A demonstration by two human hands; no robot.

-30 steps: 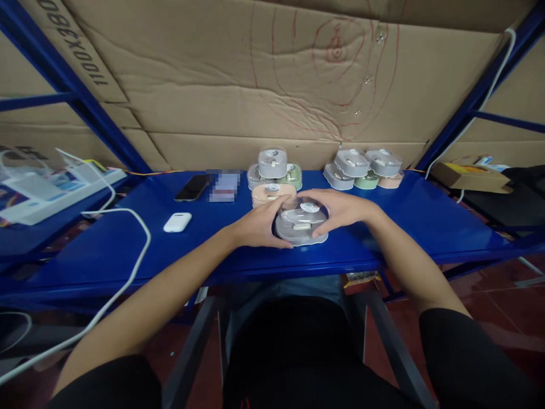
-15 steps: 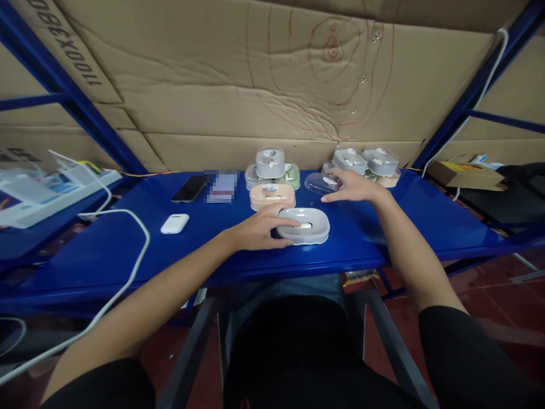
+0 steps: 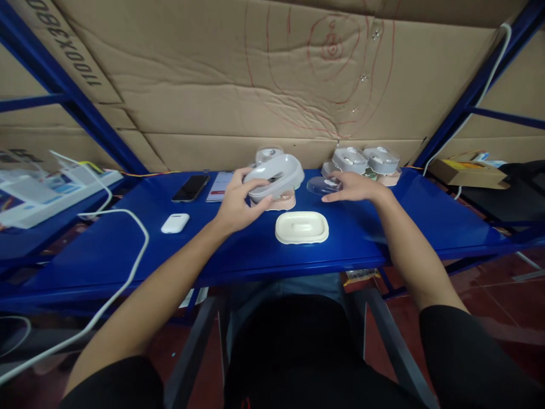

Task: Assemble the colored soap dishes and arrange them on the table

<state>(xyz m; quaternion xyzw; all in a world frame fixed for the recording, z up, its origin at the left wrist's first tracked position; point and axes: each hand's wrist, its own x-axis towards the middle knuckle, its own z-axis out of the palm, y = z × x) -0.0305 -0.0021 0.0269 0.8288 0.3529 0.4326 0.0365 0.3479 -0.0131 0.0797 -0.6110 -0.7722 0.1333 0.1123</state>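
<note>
My left hand [image 3: 240,201] grips a grey oval tray [image 3: 279,175] by its left end, tilted and raised in front of a pink box [image 3: 287,200]. On the blue table, a cream oval base [image 3: 302,227] lies below and to the right of that tray. My right hand [image 3: 347,187] is closed on the right end of a clear lid [image 3: 320,186], which sits low near the table's back. A lidded box [image 3: 269,154] shows behind the grey tray, which hides most of the stack there.
Several lidded boxes [image 3: 382,159] are stacked at the back right. A black phone [image 3: 191,188], a paper card [image 3: 218,187] and a white earphone case [image 3: 175,223] lie on the left. A white cable [image 3: 138,250] crosses the left side.
My left hand has lifted the grey tray off the cream base and moved it back and to the left. The base is now uncovered. My right hand has hardly moved.
</note>
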